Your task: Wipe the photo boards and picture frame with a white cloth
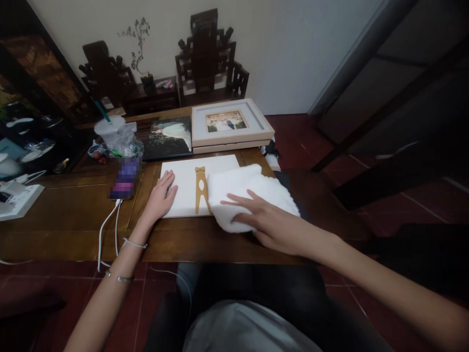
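A white flat board [186,183], the back of a picture frame, lies on the dark wooden table [73,215] with a tan wooden stand piece [201,188] on it. My left hand [160,195] rests flat on the board's left edge, fingers stretched out. My right hand [262,217] lies on a white fluffy towel [249,190] that covers the board's right part; its fingers are spread over the cloth.
Behind the board lie a dark photo print [169,137] and a boxed white picture frame [230,124]. At the left are a plastic cup in a bag [115,134], a phone [124,181] with white cables [106,225], and a white device [18,198]. Dark chairs stand at the wall.
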Available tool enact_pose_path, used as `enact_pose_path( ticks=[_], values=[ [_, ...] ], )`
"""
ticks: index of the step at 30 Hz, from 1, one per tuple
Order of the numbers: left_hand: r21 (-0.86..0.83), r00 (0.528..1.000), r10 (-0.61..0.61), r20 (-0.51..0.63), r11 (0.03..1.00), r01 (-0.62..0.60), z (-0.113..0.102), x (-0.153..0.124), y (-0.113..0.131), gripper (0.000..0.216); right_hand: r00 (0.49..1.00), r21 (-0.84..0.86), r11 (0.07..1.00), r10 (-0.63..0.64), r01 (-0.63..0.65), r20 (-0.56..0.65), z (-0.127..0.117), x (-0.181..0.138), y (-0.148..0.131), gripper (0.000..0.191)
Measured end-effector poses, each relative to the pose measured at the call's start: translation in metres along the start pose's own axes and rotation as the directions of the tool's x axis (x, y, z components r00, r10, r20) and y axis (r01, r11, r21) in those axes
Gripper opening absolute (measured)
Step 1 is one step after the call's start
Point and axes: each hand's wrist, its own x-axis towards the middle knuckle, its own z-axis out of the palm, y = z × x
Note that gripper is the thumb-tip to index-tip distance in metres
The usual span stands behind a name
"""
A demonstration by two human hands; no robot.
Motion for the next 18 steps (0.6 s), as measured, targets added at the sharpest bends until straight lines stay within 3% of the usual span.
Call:
enact_pose_path(
  ticks=[3, 6, 10, 15, 18],
  values=[
    [0.018, 1.000, 0.003, 0.001, 1.000, -0.003, 0.000, 0.000, 0.000, 0.054, 0.998, 0.069, 0.997, 0.036, -0.039, 0.049, -0.023, -0.008, -0.015, 0.057],
    [0.032, 1.000, 0.001, -0.002, 1.000, -0.001, -0.001, 0.000, 0.001, 0.053, 0.993, 0.148, 0.987, 0.045, -0.061, 0.112, -0.044, 0.003, -0.012, 0.051],
    [0.027, 1.000, -0.005, -0.002, 1.000, 0.005, -0.002, 0.001, 0.002, 0.052, 0.995, 0.142, 0.989, 0.040, -0.052, 0.092, -0.053, 0.035, 0.026, 0.050],
    [0.017, 1.000, -0.012, -0.002, 1.000, 0.012, -0.003, 0.001, 0.003, 0.053, 0.991, 0.111, 0.985, 0.131, -0.132, 0.018, -0.052, 0.082, 0.083, 0.055],
    [0.015, 1.000, -0.015, -0.002, 1.000, 0.015, -0.003, 0.000, 0.004, 0.054, 0.986, 0.092, 0.982, 0.166, -0.166, 0.006, -0.054, 0.103, 0.098, 0.056]
  ],
)
